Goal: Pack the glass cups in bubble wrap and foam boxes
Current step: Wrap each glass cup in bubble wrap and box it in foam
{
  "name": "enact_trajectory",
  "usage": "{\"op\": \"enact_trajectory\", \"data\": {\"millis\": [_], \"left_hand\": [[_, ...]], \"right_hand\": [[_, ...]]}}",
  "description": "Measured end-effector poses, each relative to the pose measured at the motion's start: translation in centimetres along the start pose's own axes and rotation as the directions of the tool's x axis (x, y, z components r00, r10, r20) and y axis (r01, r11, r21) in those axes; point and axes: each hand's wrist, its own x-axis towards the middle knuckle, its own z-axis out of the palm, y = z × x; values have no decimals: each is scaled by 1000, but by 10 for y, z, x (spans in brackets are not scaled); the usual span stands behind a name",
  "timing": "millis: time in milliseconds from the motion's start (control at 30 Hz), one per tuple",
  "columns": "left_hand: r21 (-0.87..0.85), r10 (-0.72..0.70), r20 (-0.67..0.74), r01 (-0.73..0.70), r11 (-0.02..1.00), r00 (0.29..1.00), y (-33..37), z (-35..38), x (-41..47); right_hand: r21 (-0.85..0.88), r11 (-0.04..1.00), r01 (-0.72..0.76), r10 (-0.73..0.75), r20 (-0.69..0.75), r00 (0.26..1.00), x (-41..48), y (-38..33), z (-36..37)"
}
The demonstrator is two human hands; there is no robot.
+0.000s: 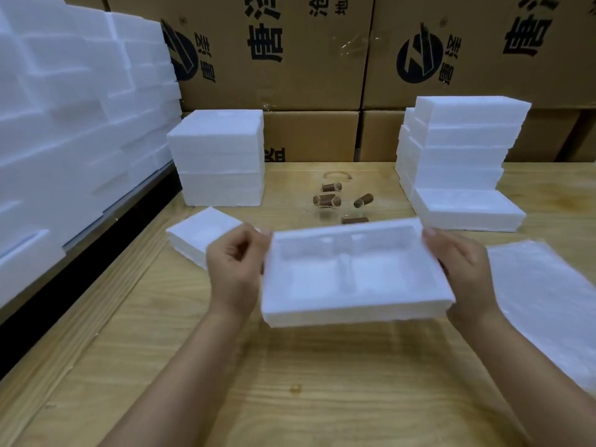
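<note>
I hold a white foam box half (351, 304) above the wooden table (290, 382), its moulded hollows facing up. My left hand (233, 269) grips its left edge and my right hand (464, 272) grips its right edge. Another foam piece (200, 233) lies flat on the table behind my left hand. Several clear glass cups with brown sleeves (327, 200) lie on the table beyond the held foam. A stack of bubble wrap sheets (548, 311) lies at the right.
Foam box stacks stand at the back left (219, 159) and back right (458, 156). A large pile of foam pieces (71, 124) fills the left side. Brown printed cartons (290, 59) form a wall behind the table.
</note>
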Motion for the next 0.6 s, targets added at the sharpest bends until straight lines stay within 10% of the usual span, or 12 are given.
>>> {"op": "enact_trajectory", "data": {"millis": [267, 600], "left_hand": [[240, -342, 248, 284, 928, 906, -28, 10, -22], [245, -226, 189, 177, 953, 956, -30, 20, -17]], "right_hand": [[-349, 923, -163, 266, 270, 926, -6, 32, -44], [-618, 775, -130, 100, -83, 992, 11, 30, -20]]}}
